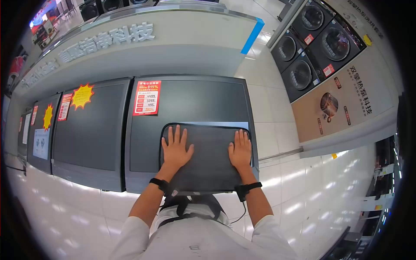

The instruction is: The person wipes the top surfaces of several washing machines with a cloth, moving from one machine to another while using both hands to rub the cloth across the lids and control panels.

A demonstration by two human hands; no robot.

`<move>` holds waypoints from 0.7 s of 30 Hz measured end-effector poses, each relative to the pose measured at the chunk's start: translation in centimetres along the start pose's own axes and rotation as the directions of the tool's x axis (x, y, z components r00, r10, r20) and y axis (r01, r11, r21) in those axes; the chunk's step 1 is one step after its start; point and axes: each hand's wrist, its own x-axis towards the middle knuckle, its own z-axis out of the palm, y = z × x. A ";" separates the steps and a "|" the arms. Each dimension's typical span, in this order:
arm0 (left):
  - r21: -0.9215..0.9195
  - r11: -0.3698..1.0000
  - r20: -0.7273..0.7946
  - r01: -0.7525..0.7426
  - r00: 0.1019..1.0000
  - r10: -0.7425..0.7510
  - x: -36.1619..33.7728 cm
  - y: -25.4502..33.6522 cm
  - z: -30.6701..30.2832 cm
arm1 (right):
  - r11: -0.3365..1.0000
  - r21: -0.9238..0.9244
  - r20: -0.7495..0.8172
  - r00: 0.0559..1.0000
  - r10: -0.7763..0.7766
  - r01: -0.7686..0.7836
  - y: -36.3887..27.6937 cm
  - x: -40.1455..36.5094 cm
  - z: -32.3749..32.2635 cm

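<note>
A dark grey, flat rectangular case [207, 162] with rounded corners and black edging lies on the dark top of an appliance [195, 99]. My left hand [175, 151] rests flat on its left part, fingers spread and pointing away from me. On the right part lies my right hand [241, 151], also flat, with the thumb apart from the fingers. Neither hand grips anything. Both wrists wear black bands. Behind the far edge of the case shows a pale blue strip [219, 124]. The case hides the near part of the appliance top.
A red price card [147, 98] lies on the appliance top, left of the case. Further left stand several similar appliances [89, 134] with cards. A low white wall [182, 60] with raised lettering runs behind. Front-loading washing machines [323, 41] stand at the right, beyond the tiled floor [299, 182].
</note>
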 end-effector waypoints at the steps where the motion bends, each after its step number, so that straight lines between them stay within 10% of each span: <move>1: -0.010 1.000 -0.004 -0.006 1.000 0.006 0.2 0.3 0.1 | 1.000 -0.008 -0.006 1.000 -0.008 0.008 0.4 0.0 0.0; 21: -0.009 0.999 0.036 0.032 0.999 -0.032 2.7 -1.6 -0.6 | 1.000 0.009 -0.039 0.999 0.011 -0.011 -1.1 4.6 1.9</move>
